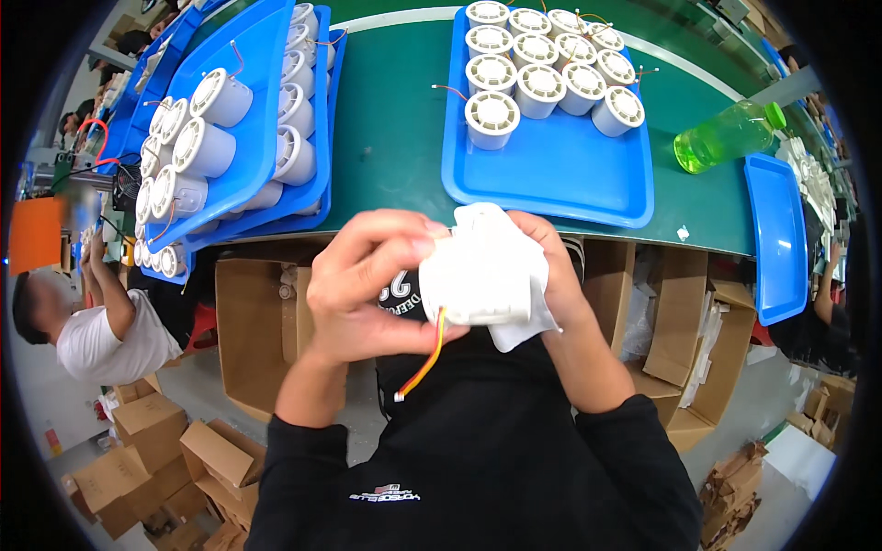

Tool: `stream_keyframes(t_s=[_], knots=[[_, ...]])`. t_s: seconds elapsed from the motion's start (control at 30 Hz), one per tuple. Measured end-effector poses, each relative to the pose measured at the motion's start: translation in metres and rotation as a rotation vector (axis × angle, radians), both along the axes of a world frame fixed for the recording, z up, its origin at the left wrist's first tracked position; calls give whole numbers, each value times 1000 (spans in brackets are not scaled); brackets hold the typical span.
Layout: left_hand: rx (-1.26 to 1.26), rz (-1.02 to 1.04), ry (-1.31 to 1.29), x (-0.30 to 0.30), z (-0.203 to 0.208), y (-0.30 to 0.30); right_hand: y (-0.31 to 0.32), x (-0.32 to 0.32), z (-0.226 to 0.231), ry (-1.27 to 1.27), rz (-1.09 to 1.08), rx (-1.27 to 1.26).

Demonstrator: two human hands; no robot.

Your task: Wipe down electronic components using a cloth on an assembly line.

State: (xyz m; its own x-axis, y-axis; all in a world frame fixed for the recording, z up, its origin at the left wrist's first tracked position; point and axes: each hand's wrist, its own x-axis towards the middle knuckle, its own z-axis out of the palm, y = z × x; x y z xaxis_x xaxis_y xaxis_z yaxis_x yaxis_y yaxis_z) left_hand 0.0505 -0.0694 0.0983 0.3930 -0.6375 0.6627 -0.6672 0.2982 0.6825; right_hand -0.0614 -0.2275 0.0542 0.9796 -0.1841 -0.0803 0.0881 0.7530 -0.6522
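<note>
Between my two hands, in front of my chest, is a white cylindrical fan unit (473, 275) with a short red and yellow wire and a small white plug hanging from it. My left hand (367, 285) grips its left side, fingers on top and thumb below. My right hand (560, 271) presses a white cloth (528, 326) against the right side; most of its fingers are hidden behind the cloth and unit. Just beyond, a blue tray (560, 184) holds several similar white cylindrical units (491, 119) standing upright, with thin wires sticking out.
Stacked blue trays (253, 174) filled with more units stand at the left of the green table (390, 110). A green bottle (730, 138) lies at the right, near another blue tray (781, 239). Cardboard boxes (248, 340) sit under the table edge. A person (115, 331) works at far left.
</note>
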Motion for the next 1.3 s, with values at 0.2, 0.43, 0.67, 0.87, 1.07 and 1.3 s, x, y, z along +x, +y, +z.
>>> stream_keyframes(t_s=[0.2, 0.43, 0.67, 0.87, 1.07, 1.3], knots=[[-176, 300, 321, -22, -34, -27, 24, -1, 16, 7, -456, -252], [-133, 278, 701, -38, -35, -46, -11, 24, 23, -488, -1033, -1505], [-215, 139, 1203, -48, -45, -50, -55, 54, 16, -231, -1177, -1603], [-225, -50, 1415, -44, -35, -42, -71, 30, 2, -83, -1220, -1285], [-364, -113, 1668, -39, -37, -48, -69, 8, -6, -38, -1120, -1182], [-407, -60, 1697, -40, -36, -53, -65, 2, -2, -134, -1068, -1276]])
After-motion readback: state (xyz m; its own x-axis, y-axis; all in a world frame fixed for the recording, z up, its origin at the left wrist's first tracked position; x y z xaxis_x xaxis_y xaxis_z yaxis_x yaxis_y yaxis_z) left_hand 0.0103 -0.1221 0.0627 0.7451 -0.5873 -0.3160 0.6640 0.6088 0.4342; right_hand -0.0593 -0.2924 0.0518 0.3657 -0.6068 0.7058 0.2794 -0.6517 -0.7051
